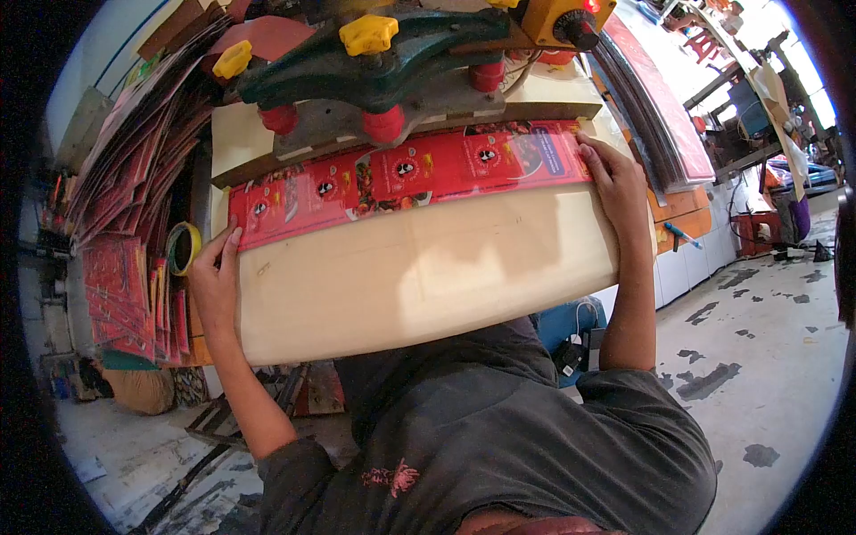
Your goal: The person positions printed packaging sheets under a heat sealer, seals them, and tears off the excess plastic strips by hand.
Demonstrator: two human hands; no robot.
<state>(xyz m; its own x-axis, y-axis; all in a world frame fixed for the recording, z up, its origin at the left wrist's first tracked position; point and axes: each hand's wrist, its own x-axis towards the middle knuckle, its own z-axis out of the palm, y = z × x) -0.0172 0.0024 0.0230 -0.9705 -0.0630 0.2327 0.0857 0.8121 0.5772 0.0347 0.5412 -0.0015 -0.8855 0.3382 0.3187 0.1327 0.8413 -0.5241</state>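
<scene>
Closest to my head camera spreads a dark T-shirt (508, 437) with a small pink print (395, 479), and beyond it both forearms reach forward over a pale, smooth board (374, 281) with a rounded front edge. I see the red printed sheet (392, 178) lying lengthwise across the far part of that board, slightly aslant, its right end farther off than its left. Left hand (217, 267) is at the sheet's left end, thumb and forefinger close together by the near corner. Right hand (617, 178) is at the other end, thumb laid on the sheet's edge, fingers bent. From where I sit I cannot tell whether either one pinches the sheet from below or only presses it.

Just past the sheet I make out a brown-faced bar (259, 168), and above it a dark green machine frame (303, 76) with yellow knobs (368, 34) and red caps (383, 125). At its right, a yellow control box (546, 25) shows a red light. Stacked red sheets (125, 285) fill the left side, with a roll of tape (183, 249) near the left hand. On the right I see another pile of sheets (664, 116) and a slim blue tool (680, 234).
</scene>
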